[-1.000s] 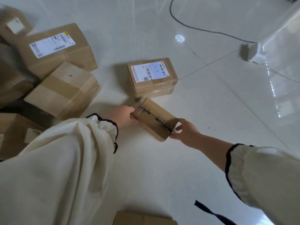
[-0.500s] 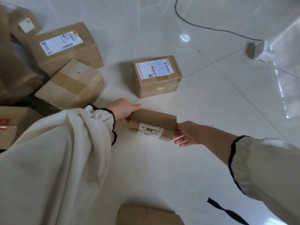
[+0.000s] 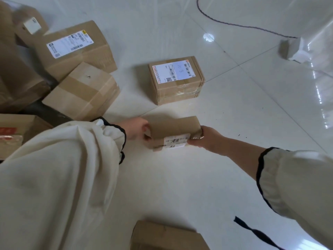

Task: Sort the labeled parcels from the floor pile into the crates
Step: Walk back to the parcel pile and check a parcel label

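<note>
A person's left hand [image 3: 138,129] and right hand [image 3: 207,139] clamp the ends of a parcel [image 3: 173,127], right of the pile [image 3: 81,91], just turned so its label [image 3: 175,141] faces near (no crates in view), ready for reading.

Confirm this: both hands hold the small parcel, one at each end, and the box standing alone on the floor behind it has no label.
Wrong on one point. The head view shows that the lone box behind carries a white shipping label with barcodes on its top face. The rest stands: the left hand and right hand hold the small parcel, one at each end.
</note>
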Demonstrator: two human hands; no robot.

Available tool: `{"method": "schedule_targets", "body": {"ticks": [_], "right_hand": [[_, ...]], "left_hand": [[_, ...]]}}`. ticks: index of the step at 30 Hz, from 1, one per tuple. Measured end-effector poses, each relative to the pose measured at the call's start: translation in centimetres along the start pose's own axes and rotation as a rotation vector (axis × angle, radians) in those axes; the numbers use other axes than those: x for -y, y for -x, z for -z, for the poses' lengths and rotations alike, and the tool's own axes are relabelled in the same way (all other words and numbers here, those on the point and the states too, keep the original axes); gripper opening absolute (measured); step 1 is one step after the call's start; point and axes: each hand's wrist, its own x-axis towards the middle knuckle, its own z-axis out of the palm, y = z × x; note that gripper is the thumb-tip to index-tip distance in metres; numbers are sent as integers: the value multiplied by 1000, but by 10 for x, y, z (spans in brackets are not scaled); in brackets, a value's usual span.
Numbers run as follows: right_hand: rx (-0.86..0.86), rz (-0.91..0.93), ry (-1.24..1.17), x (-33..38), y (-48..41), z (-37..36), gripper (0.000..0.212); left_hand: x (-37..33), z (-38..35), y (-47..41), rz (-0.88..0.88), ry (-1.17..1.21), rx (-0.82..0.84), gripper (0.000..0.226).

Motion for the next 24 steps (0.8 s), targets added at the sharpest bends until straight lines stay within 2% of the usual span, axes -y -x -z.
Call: {"method": "schedule_targets", "body": {"ticks": [3, 4, 7, 9, 12, 15, 18, 20, 22, 24], "right_hand": [[4, -108, -102, -1, -2, 10, 37], [-8, -133, -107, -3, -3, 10, 41], [-24, -174, -53, -6, -5, 4, 51], [14, -181, -11, -3, -3, -2, 46], [28, -170, 70, 1, -4, -7, 42], [6, -150, 134, 3, -3, -4, 48], [-61, -100, 231, 0, 1, 4, 51], [-99, -78, 206, 0, 2, 8, 51], [-75, -78, 142, 4, 1, 5, 45], [-36, -83, 106, 8, 0, -4, 42]], "left_hand": [[-7, 5, 6, 129, 228, 66, 17], [-10, 6, 7, 191, 268, 77, 22], [-16, 4, 4, 255, 291, 61, 30], [-22, 0, 4, 278, 280, 19, 24], [-25, -6, 4, 295, 274, 24, 31], [-20, -5, 3, 260, 296, 2, 29], [-13, -1, 0, 196, 383, -111, 27], [-10, 0, -1, 145, 410, -166, 28], [-10, -3, -3, 67, 364, -192, 29], [-11, -5, -5, 5, 219, -228, 30]]}}
